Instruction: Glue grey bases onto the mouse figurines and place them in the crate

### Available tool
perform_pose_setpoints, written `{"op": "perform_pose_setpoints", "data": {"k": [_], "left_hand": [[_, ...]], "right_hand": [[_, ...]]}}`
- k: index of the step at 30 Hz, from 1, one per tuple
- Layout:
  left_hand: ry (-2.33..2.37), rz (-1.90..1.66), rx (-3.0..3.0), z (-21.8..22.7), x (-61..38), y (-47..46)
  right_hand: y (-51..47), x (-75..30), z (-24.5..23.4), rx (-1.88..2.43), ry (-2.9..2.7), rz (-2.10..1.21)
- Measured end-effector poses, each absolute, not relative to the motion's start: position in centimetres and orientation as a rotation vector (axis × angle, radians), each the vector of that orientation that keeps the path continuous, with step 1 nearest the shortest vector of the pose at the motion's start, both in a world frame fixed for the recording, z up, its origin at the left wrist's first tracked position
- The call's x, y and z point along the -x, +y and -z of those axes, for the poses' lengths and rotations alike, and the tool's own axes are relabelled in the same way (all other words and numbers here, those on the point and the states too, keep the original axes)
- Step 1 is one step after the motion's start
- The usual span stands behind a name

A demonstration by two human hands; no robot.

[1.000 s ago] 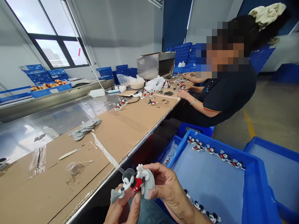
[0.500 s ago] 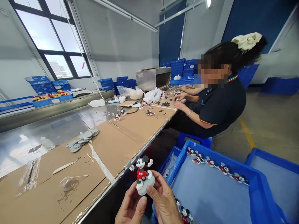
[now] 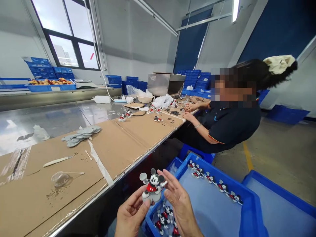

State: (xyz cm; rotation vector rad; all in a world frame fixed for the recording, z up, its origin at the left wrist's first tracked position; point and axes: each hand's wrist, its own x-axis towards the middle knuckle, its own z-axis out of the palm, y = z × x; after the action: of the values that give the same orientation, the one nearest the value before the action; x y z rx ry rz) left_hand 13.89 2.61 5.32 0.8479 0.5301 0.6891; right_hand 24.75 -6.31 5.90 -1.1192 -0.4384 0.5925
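Note:
A small mouse figurine [image 3: 152,188] with red shorts on a grey base is held up in front of me, above the table's front edge. My left hand [image 3: 130,214] pinches the grey base from below with thumb and fingers. My right hand [image 3: 178,201] touches the figurine's right side, its fingers stretched and spread. Just below the hands lies a bag of similar figurines [image 3: 165,221] in a blue bin.
A blue tray [image 3: 249,204] at my right holds a row of finished figurines [image 3: 214,183]. The cardboard-covered table [image 3: 118,144] carries grey bases [image 3: 79,134], a scraper tool [image 3: 59,160] and a clear cup [image 3: 60,178]. A co-worker [image 3: 229,115] sits further along the table.
The figurine went from lying tilted in both hands to upright, then shifted slightly left. My right hand loosened its grip and spread its fingers. The view swung.

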Motion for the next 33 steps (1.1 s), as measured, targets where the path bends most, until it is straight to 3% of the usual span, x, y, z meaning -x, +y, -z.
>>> {"op": "perform_pose_setpoints", "data": {"k": [7, 15, 24, 33], "left_hand": [[0.498, -0.575, -1.0, -4.6, -13.4, 2.5], [0.444, -0.515, -1.125, -4.1, -13.0, 3.2], [0.376, -0.505, -1.09, -5.1, -14.1, 3.6], [0.522, -0.447, -1.101, -0.6, -17.3, 2.8]], "right_hand": [[-7.7, -27.6, -7.0, 1.495, -0.664, -0.59], [-8.2, -27.0, -5.6, 1.561, -0.692, -0.406], [-8.3, -27.3, -5.1, 1.392, -0.631, -0.81], [-9.5, -27.4, -2.3, 1.131, -0.248, -0.834]]}}
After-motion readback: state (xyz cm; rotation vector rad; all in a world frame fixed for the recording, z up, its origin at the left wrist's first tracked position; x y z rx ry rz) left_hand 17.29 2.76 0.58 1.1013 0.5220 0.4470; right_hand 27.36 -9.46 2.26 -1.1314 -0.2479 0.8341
